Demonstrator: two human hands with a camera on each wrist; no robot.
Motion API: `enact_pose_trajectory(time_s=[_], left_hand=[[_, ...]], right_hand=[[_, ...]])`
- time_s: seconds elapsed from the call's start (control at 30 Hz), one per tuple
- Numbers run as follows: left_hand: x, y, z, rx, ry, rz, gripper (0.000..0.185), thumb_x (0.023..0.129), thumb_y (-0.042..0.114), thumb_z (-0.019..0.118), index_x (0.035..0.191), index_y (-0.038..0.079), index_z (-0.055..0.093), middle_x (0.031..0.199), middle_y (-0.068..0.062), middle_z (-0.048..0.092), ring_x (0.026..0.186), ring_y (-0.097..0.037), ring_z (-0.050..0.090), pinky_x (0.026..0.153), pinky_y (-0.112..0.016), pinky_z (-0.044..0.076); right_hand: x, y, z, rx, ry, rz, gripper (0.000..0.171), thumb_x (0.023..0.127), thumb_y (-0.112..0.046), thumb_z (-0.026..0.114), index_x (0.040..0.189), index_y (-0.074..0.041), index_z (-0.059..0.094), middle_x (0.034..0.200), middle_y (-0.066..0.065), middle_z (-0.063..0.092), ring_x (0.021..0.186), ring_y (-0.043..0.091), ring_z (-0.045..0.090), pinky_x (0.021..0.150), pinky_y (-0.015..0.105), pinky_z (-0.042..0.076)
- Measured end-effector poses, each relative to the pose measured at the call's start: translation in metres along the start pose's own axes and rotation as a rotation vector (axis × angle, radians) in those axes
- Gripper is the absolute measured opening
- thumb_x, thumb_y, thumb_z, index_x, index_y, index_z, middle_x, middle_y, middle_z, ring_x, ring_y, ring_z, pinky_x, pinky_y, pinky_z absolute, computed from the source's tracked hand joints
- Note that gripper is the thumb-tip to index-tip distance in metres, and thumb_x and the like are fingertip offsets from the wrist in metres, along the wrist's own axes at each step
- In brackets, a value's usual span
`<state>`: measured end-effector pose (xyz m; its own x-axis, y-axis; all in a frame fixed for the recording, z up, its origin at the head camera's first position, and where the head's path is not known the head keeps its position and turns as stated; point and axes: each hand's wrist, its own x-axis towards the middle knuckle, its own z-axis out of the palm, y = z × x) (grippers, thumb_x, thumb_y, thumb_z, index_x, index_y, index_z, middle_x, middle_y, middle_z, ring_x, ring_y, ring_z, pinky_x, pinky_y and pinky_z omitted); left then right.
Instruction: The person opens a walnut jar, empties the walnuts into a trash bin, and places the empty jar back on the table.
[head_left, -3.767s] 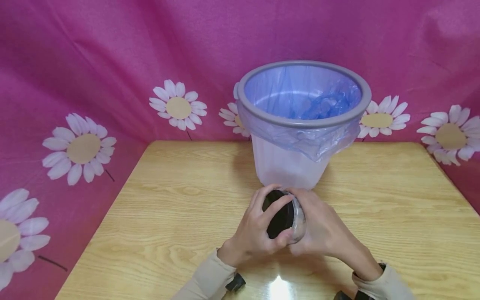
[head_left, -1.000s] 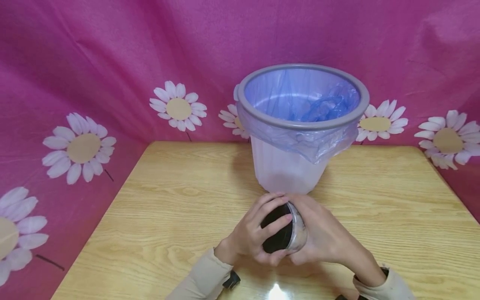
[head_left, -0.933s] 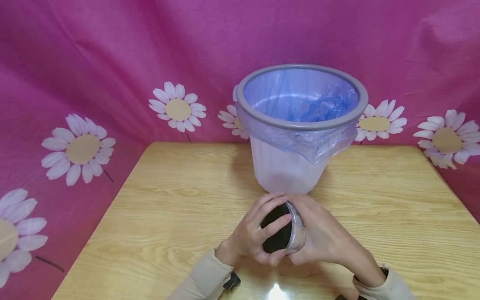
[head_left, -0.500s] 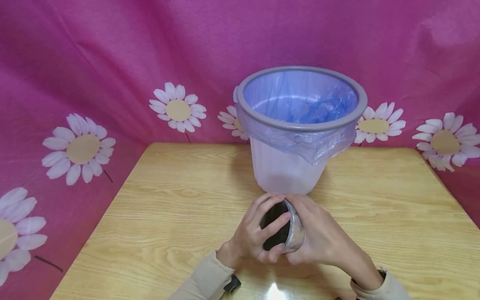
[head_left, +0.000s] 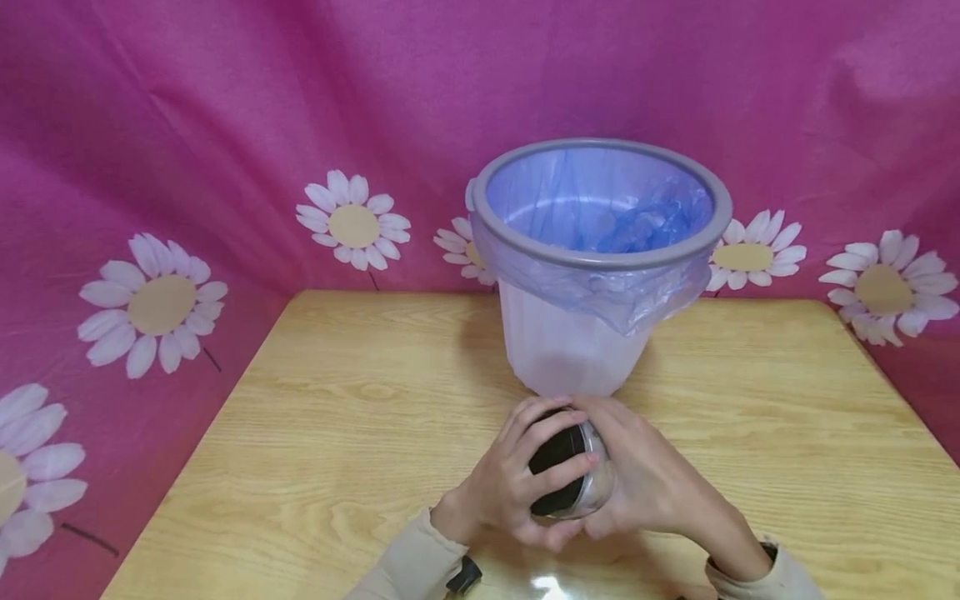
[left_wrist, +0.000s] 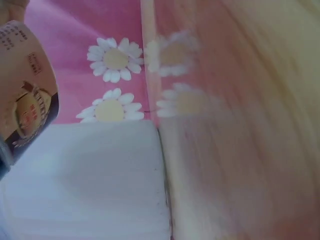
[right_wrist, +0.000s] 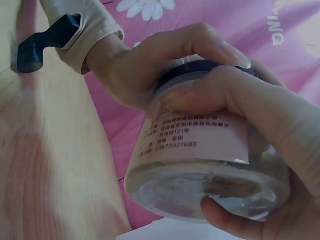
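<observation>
Between my two hands is a clear plastic jar [head_left: 597, 489], tilted on its side with its black lid [head_left: 553, 471] facing left. My left hand [head_left: 510, 485] grips the lid, fingers spread over its top and edge. My right hand [head_left: 647, 467] wraps the body of the jar from the right. In the right wrist view the jar's pink printed label [right_wrist: 195, 135] shows, with the thumb of my right hand [right_wrist: 290, 150] near the clear base. Part of a brown-and-pink label [left_wrist: 30, 95] appears at the left of the left wrist view. The jar's contents are largely hidden.
A white waste bin [head_left: 570, 350] with a grey rim stands on the wooden table [head_left: 337, 433] just beyond my hands. Its blue plastic liner [head_left: 630, 304] folds over the rim and bunches inside. A pink cloth [head_left: 420, 83] with daisies hangs behind.
My left hand's fingers have shifted around the lid, the index and middle fingers now lying farther across it. Both hands still hold the jar. The head view has tilted up slightly.
</observation>
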<state>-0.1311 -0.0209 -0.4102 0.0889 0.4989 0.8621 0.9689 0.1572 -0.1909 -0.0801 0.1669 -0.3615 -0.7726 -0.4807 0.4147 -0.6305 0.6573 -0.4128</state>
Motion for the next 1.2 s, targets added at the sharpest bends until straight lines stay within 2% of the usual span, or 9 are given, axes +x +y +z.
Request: enact_pose_trajectory(time_s=[0.13,0.33,0.5,0.7,0.83,0.93,1.07,1.13,1.2], left_hand=[[0.003,-0.001,-0.002,0.001,0.030,0.037,0.049,0.088,0.045,0.046,0.116,0.006,0.058,0.123,-0.027,0.052,0.115,-0.042,0.052,0.098,-0.047,0.044],[0.006,0.003,-0.002,0.012,0.114,0.024,0.045,0.088,0.039,0.042,0.109,0.003,0.060,0.116,-0.028,0.056,0.108,-0.042,0.056,0.096,-0.045,0.047],[0.005,0.005,-0.001,0.014,0.149,-0.002,0.045,0.089,0.036,0.041,0.109,0.002,0.061,0.113,-0.029,0.058,0.107,-0.042,0.057,0.095,-0.046,0.048],[0.004,0.008,0.002,0.006,0.141,-0.095,0.043,0.091,0.034,0.041,0.114,0.002,0.059,0.117,-0.028,0.057,0.109,-0.040,0.056,0.097,-0.045,0.047],[0.006,0.011,0.002,-0.020,0.089,-0.151,0.046,0.089,0.037,0.043,0.120,0.004,0.056,0.122,-0.025,0.054,0.114,-0.038,0.053,0.100,-0.044,0.044],[0.008,0.011,0.001,-0.042,0.042,-0.113,0.050,0.086,0.041,0.048,0.120,0.005,0.056,0.124,-0.024,0.053,0.116,-0.037,0.051,0.102,-0.043,0.043],[0.011,0.011,-0.002,-0.062,0.012,0.005,0.052,0.082,0.043,0.052,0.114,0.003,0.060,0.122,-0.024,0.054,0.116,-0.038,0.053,0.101,-0.043,0.043],[0.011,0.010,-0.004,-0.061,0.008,0.036,0.050,0.084,0.043,0.050,0.111,0.003,0.062,0.120,-0.025,0.054,0.114,-0.038,0.054,0.101,-0.042,0.044],[0.009,0.009,-0.005,-0.059,0.015,0.037,0.050,0.087,0.043,0.045,0.110,0.003,0.062,0.119,-0.025,0.054,0.113,-0.038,0.054,0.100,-0.042,0.044]], right_hand=[[0.000,0.000,0.000,0.024,-0.010,-0.014,0.107,0.037,-0.029,0.089,0.134,-0.009,0.047,0.123,-0.003,0.056,0.108,0.015,0.054,0.086,0.039,0.052],[0.000,-0.004,0.001,0.026,-0.006,-0.007,0.105,0.040,-0.031,0.088,0.134,-0.010,0.048,0.124,-0.004,0.056,0.110,0.014,0.054,0.088,0.039,0.051],[0.000,-0.007,0.003,0.005,0.006,-0.003,0.102,0.040,-0.032,0.087,0.132,-0.010,0.048,0.123,-0.004,0.056,0.110,0.014,0.053,0.087,0.039,0.052],[0.002,-0.006,0.005,-0.018,0.012,0.008,0.100,0.040,-0.032,0.087,0.130,-0.009,0.050,0.122,-0.003,0.056,0.110,0.015,0.054,0.086,0.039,0.052],[0.002,-0.003,0.002,0.058,-0.011,0.041,0.098,0.039,-0.027,0.088,0.129,-0.013,0.051,0.120,-0.006,0.057,0.106,0.013,0.055,0.085,0.037,0.052],[0.000,0.004,-0.001,0.176,-0.046,0.020,0.098,0.038,-0.021,0.087,0.129,-0.017,0.050,0.117,-0.009,0.057,0.101,0.012,0.056,0.083,0.033,0.052],[-0.001,0.011,-0.003,0.315,-0.126,-0.041,0.098,0.041,-0.021,0.089,0.131,-0.023,0.048,0.115,-0.011,0.058,0.097,0.010,0.058,0.081,0.029,0.052],[-0.001,0.011,-0.003,0.348,-0.145,-0.055,0.098,0.043,-0.025,0.091,0.131,-0.025,0.048,0.114,-0.011,0.059,0.095,0.009,0.059,0.080,0.028,0.052],[-0.002,0.008,-0.003,0.333,-0.134,-0.046,0.098,0.044,-0.027,0.091,0.131,-0.025,0.048,0.114,-0.012,0.059,0.095,0.009,0.058,0.080,0.028,0.052]])
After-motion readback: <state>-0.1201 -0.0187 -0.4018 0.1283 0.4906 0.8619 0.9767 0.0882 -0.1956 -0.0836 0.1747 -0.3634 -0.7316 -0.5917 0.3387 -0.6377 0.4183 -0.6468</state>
